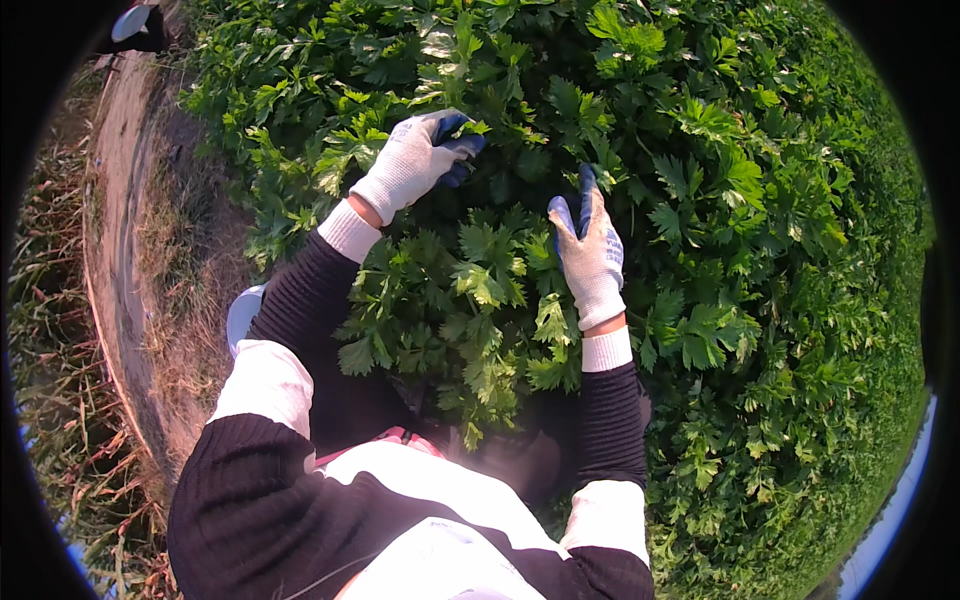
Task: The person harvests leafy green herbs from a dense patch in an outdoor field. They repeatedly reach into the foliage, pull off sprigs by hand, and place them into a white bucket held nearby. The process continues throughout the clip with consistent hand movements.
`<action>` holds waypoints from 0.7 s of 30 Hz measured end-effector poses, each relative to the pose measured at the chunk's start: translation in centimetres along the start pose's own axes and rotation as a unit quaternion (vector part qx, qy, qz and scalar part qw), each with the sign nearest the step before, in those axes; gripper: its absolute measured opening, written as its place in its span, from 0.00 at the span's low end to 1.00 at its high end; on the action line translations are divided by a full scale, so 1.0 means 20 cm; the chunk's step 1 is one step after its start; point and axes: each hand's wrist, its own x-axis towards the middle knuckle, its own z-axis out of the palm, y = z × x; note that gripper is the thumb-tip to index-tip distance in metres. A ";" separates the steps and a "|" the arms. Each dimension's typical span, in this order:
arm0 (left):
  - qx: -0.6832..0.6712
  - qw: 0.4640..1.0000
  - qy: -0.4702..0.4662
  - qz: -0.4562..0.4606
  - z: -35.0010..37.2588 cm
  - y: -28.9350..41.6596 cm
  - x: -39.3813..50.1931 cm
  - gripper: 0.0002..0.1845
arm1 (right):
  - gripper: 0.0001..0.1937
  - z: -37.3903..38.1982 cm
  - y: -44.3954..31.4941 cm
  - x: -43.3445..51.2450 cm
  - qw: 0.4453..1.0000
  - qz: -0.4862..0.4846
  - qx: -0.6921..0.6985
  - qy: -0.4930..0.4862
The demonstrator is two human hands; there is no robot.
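Note:
Dense celery plants point(487, 262) with bright green, toothed leaves fill the ground before me. Both my hands wear white knit gloves with blue-coated fingers and palms. My left hand point(412, 157) reaches into the foliage with its fingers curled. A small leaf point(474, 128) shows between its thumb and fingers, but whether it is gripped I cannot tell. Lower and to the right, my right hand point(591, 251) points away from me among the leaves, thumb and fingers apart. Its fingertips touch or nearly touch the foliage; I see nothing held in it. The stalks are hidden beneath the leaves.
A bare dirt path point(120, 262) runs along the left, with dry grass point(176, 300) beside it and tall reddish-green plants point(60, 360) beyond. A pale round-edged object point(244, 319) is partly hidden behind my left arm. Another white-topped object point(131, 24) stands at the far left.

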 end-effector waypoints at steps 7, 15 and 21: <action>-0.187 0.968 0.166 -0.017 -0.74 -0.32 -0.76 0.16 | 0.35 0.01 0.03 -0.02 1.000 -0.016 -0.002 0.005; 0.485 0.761 0.057 -0.427 -0.93 -1.05 -1.32 0.38 | 0.34 0.02 0.05 -0.05 0.999 -0.033 -0.022 0.018; 0.238 0.950 0.173 0.100 -0.49 -0.17 -0.73 0.17 | 0.34 0.02 0.09 -0.03 0.999 -0.022 0.003 0.024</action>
